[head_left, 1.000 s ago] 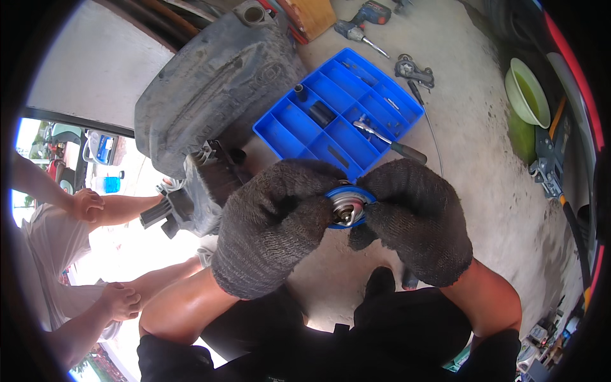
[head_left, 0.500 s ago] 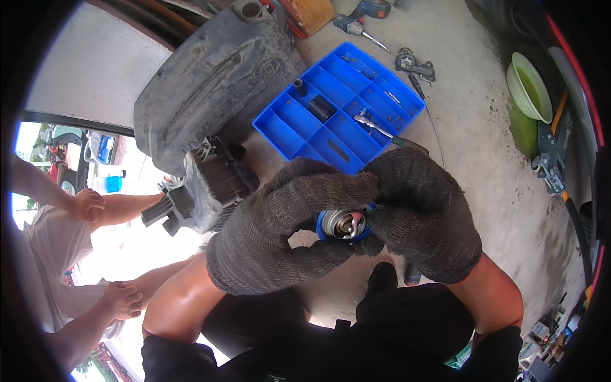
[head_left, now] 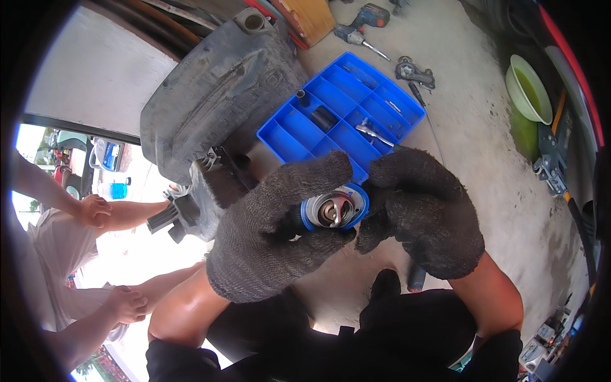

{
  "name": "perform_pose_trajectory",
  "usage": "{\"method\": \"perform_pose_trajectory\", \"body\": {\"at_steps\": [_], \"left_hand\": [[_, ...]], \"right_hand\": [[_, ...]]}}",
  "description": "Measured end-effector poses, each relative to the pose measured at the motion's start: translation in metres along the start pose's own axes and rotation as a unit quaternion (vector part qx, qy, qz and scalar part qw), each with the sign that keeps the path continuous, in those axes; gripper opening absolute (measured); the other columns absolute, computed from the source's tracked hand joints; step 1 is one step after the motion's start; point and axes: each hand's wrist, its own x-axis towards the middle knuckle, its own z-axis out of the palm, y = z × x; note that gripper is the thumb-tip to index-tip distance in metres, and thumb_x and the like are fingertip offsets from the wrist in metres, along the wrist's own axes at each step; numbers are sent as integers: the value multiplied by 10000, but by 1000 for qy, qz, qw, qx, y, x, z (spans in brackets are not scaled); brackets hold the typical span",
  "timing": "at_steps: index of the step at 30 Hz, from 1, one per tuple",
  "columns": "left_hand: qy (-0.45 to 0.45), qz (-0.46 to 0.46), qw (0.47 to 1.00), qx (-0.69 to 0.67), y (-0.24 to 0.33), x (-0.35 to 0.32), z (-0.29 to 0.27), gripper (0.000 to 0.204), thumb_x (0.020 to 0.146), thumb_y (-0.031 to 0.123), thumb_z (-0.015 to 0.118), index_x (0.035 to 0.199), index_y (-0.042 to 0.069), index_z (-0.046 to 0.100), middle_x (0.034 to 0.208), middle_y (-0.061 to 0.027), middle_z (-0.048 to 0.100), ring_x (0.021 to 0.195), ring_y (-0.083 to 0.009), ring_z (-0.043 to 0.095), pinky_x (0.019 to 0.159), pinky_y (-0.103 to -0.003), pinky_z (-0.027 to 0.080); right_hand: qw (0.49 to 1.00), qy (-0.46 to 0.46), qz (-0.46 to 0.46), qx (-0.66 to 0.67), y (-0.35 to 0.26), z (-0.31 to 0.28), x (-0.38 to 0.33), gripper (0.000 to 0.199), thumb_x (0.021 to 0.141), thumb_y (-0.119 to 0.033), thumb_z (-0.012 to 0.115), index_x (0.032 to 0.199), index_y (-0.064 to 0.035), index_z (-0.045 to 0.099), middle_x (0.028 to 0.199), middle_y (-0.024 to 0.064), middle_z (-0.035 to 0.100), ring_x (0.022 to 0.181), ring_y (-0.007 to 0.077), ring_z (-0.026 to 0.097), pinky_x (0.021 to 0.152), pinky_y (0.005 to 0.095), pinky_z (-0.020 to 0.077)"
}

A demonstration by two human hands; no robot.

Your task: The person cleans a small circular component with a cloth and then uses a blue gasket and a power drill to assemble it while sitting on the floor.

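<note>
Both hands wear dark knit gloves. My left hand [head_left: 267, 232] is closed around a round metal part with a blue rim [head_left: 333, 209], thumb and fingers on its far and near sides. The part's open face shows a silver ring and a small metal piece across a brownish centre. Beside its right edge, my right hand [head_left: 423, 219] is curled, its fingertips close to the rim. Whatever those fingers hold, if anything, is hidden. Beyond the hands lies a blue compartment tray [head_left: 305, 139] with a ratchet [head_left: 375, 135], a black socket [head_left: 323, 118] and small fasteners in it.
A large grey plastic tank [head_left: 216, 95] and a dirty housing [head_left: 207, 184] lie to the left, near a seated person [head_left: 63, 254]. A cordless drill [head_left: 363, 28] and a metal bracket [head_left: 414, 72] lie beyond the tray. At right are a bowl of greenish liquid [head_left: 529, 89] and a jack [head_left: 550, 159].
The round part has shifted left and its face shows more fully. My right hand's fingers have drawn back from it, leaving a gap between the upper fingers of both hands.
</note>
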Motion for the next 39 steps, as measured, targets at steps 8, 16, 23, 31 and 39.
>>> {"method": "perform_pose_trajectory", "body": {"at_steps": [8, 16, 23, 31, 39], "left_hand": [[-36, 93, 993, 65, -11, -3, -2, 626, 739, -31, 834, 1296, 19, 553, 1281, -192, 585, 1136, -283, 619, 896, -381, 537], [-55, 13, 994, -95, -8, -5, 3, 569, 788, 2, 804, 1290, 37, 538, 1275, -181, 573, 1115, -287, 631, 899, -386, 540], [-91, -132, 962, -222, -11, -4, -4, 522, 828, 80, 797, 1289, 14, 562, 1251, -161, 613, 1153, -260, 628, 942, -396, 538], [-28, -182, 959, -214, 1, 0, 1, 625, 803, 201, 833, 1329, -13, 571, 1243, -144, 620, 1134, -248, 631, 976, -377, 514], [-31, -53, 997, -56, -7, 1, 0, 597, 829, 296, 805, 1286, -29, 600, 1193, -143, 629, 1080, -251, 637, 933, -365, 515]], "right_hand": [[980, 15, 44, -191, 0, 14, -1, 131, 896, -95, 730, 962, 1, 670, 837, 55, 668, 754, 93, 653, 676, 254, 533], [939, 22, -53, -340, 8, 11, -4, 179, 819, -65, 747, 938, 18, 643, 818, 114, 647, 722, 188, 669, 663, 323, 536], [863, -18, -176, -474, 7, 0, -2, 198, 812, -89, 758, 936, -9, 627, 830, 122, 637, 742, 212, 661, 691, 337, 537], [926, -14, -40, -375, 6, 8, -1, 232, 831, 16, 674, 1058, 27, 630, 925, 99, 661, 757, 155, 663, 684, 295, 541], [872, -15, -121, -473, 6, 8, 2, 124, 825, -14, 696, 938, 17, 656, 828, 116, 675, 729, 154, 660, 652, 298, 530]]}}
